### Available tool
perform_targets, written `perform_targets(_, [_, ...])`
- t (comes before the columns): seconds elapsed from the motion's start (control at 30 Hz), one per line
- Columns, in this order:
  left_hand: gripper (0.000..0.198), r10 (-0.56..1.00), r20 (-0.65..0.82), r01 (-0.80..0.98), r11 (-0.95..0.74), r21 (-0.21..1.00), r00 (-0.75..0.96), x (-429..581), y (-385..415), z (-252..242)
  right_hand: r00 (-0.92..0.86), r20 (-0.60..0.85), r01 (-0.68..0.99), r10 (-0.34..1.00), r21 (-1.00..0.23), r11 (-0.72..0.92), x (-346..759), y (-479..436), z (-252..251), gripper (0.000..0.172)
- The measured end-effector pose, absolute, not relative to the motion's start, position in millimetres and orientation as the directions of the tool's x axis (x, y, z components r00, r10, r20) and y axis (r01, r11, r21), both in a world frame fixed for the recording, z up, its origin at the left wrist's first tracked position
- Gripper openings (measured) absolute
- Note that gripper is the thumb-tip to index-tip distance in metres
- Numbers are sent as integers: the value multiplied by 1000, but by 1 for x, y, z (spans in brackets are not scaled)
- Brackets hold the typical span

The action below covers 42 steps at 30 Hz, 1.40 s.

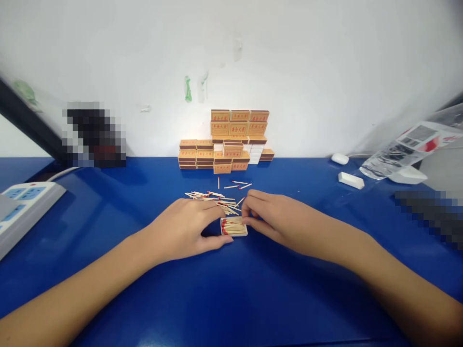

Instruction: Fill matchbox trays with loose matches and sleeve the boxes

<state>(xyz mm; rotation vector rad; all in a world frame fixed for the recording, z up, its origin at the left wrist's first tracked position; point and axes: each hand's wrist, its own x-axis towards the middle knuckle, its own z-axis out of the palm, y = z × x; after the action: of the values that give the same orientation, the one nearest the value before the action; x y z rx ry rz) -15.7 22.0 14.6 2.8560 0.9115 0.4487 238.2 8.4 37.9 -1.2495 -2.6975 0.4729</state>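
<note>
A small white matchbox tray (234,234) lies on the blue table, with red-headed matches (233,226) in it, their heads mostly to the left. My left hand (188,226) grips the tray from the left, thumb along the near side and index finger at the far side. At the tray's right end, the fingers of my right hand (264,214) are pinched together; whatever is between them is hidden. Just beyond both hands, loose matches (206,195) lie in a scattered pile, partly covered by my left hand.
Orange matchboxes (238,128) stand stacked against the white wall. A power strip (29,207) sits at the left. On the right are a white block (350,180), a rounded white object (340,158) and a clear plastic bag (408,144). Two dark areas are pixelated.
</note>
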Motion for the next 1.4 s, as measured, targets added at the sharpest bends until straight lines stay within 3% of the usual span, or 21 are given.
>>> perform_targets(0.37, [23, 573, 255, 543, -820, 181, 779, -14, 21, 16, -669, 123, 703, 733, -218, 677, 225, 6, 26, 17])
perform_targets(0.7, [22, 566, 266, 529, -824, 202, 780, -12, 20, 15, -692, 100, 638, 715, -379, 671, 223, 8, 23, 12])
perform_targets(0.9, [30, 595, 259, 560, -803, 203, 761, -12, 20, 15, -662, 126, 646, 739, -403, 648, 224, 6, 27, 12])
perform_targets(1.03, [51, 626, 251, 589, -780, 212, 738, -12, 20, 15, -531, 168, 652, 830, -545, 527, 225, 6, 34, 11])
perform_targets(1.17, [60, 630, 240, 584, -776, 240, 739, -10, 19, 14, -387, 26, 648, 922, -703, 292, 217, 7, 31, 21])
perform_targets(1.27, [55, 611, 241, 559, -790, 254, 754, -9, 16, 13, -352, -67, 671, 933, -713, 202, 209, 4, 24, 22])
perform_targets(1.4, [39, 591, 248, 538, -804, 253, 768, -8, 14, 12, -368, -21, 703, 930, -660, 264, 207, 1, 21, 21])
